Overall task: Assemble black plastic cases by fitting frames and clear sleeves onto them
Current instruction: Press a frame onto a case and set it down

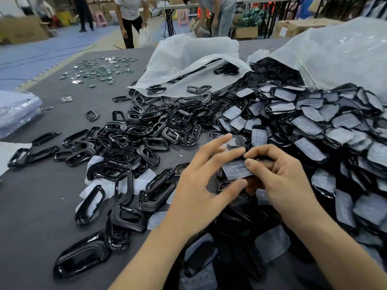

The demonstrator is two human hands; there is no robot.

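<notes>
A black plastic case with a clear sleeve (236,171) over it is held just above the table's middle. My right hand (280,178) grips it from the right, thumb on the sleeve and fingers curled over its top edge. My left hand (201,185) touches its left side with the thumb and index fingertip, the other fingers spread and straight. A heap of loose black frames (134,141) lies to the left. A large pile of cases with clear sleeves (326,130) fills the right side.
Two big white plastic bags (188,57) spill black parts at the back. Small green circuit boards (98,70) are scattered far left on the grey table (41,195). A stack of clear bags (16,109) lies at the left edge. People stand beyond the table.
</notes>
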